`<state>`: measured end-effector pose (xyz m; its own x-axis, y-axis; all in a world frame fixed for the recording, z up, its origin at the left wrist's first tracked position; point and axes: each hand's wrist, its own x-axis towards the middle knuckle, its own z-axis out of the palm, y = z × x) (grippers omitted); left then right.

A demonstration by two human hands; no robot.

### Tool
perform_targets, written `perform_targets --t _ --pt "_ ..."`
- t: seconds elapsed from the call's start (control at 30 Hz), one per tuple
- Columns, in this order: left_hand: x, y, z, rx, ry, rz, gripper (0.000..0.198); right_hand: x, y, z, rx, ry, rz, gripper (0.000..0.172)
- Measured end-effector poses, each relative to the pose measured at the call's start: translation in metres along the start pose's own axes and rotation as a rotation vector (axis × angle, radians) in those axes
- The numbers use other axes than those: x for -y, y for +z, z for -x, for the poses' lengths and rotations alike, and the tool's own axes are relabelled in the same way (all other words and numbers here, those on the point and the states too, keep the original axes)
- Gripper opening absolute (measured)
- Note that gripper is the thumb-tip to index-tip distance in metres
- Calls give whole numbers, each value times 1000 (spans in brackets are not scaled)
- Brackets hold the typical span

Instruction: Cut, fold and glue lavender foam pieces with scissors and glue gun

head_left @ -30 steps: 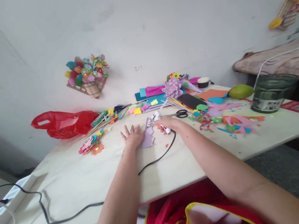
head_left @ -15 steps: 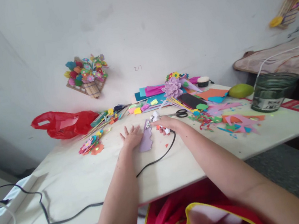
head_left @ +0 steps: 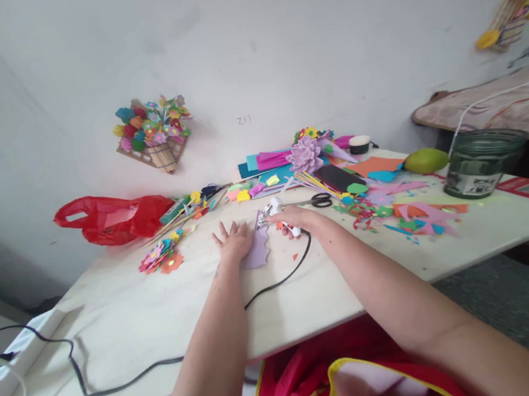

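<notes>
In the head view my right hand [head_left: 297, 217] grips a white glue gun [head_left: 274, 206] with an orange trigger and a black cord [head_left: 286, 281]. The gun's front end lies over the upper part of a purple foam strip [head_left: 256, 253] with a wavy right edge. My left hand [head_left: 234, 242] lies flat on the table, fingers spread, along the strip's left side. Whether glue is coming out is too small to tell. Behind my right hand lie black-handled scissors [head_left: 322, 200].
Colourful scraps [head_left: 422, 215] cover the right side, with a green jar [head_left: 485, 164] and a mango-like fruit [head_left: 425, 161]. Paper flowers [head_left: 160, 256] and a red plastic bag [head_left: 111, 220] lie left. A purple flower [head_left: 305, 154] stands behind. The cord crosses the table [head_left: 128, 322].
My left forearm has shifted very slightly to the right. The glue gun and the purple strip look almost unmoved.
</notes>
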<state>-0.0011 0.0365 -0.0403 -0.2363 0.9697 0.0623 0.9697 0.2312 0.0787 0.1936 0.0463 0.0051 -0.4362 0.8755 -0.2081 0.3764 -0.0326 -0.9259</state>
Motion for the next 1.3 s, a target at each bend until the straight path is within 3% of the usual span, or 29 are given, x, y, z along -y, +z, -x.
perform_targets --t 0.37,0.63,0.87,1.3 --pt "-3 1 -1 0 -57 20 55 1 1 -1 -54 32 -1 34" --pt "6 -11 7 94 2 49 57 2 0 1 23 10 45 36" --pt "3 -2 2 -2 -11 23 60 -2 -1 -5 55 -9 34 37" --pt "-2 0 0 4 -15 12 58 0 0 -3 -22 18 2 38"
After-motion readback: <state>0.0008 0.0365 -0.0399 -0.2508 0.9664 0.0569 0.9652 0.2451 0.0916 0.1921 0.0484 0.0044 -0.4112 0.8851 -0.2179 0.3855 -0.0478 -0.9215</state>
